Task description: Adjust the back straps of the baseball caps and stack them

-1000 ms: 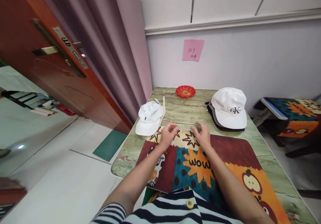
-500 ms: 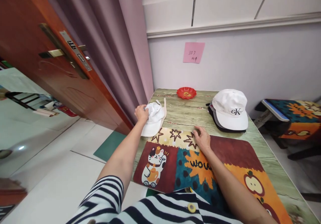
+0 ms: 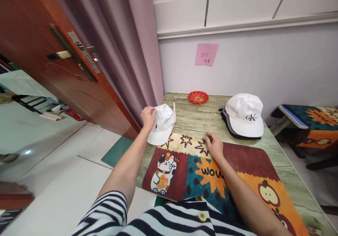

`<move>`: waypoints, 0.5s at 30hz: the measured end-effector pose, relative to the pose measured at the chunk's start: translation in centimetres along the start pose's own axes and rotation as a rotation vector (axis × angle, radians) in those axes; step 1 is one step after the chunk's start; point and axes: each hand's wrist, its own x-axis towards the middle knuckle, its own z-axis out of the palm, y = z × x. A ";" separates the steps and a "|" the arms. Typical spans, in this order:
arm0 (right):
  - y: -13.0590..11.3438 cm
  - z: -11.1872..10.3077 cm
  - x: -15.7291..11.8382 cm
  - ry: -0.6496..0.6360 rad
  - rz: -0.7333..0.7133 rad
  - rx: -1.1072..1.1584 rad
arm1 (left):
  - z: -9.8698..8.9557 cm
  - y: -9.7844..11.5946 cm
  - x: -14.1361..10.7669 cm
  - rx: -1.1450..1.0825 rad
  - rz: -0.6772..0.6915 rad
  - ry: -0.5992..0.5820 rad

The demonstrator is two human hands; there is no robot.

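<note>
At the table's left edge lies a white cap (image 3: 164,120) with a small dark emblem, its brim towards me. My left hand (image 3: 148,117) grips the left side of its crown, with the fingertips at the top. Beneath or behind the cap, a pale beige edge and strap show on the right; what they belong to is partly hidden. My right hand (image 3: 214,145) rests at the far edge of a colourful patterned mat (image 3: 250,160), fingers loosely bent and apart, nothing in them. To its right sits a stack of caps, topped by a white cap with CK lettering (image 3: 244,111).
A red scalloped dish (image 3: 198,97) stands at the back of the wood-patterned table (image 3: 185,114). A pink note (image 3: 206,54) is on the wall. To the left are a purple curtain (image 3: 132,35) and a wooden door (image 3: 87,98). Another table (image 3: 314,119) stands at the right.
The white cap under my left hand now has a fuller, more upright crown, and its emblem has come into view. My right hand has stayed on the mat. The view has shifted slightly.
</note>
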 end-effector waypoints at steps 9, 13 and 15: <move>-0.4 -0.1 -0.3 0.001 -0.007 0.021 | -3.8 2.4 0.4 -0.233 0.129 0.152; -0.7 -0.3 -0.3 0.010 0.002 0.066 | -4.9 4.7 0.0 -0.394 0.128 0.120; -0.9 -0.5 -0.3 0.029 0.008 0.090 | -5.7 6.4 -0.5 -0.456 0.170 0.104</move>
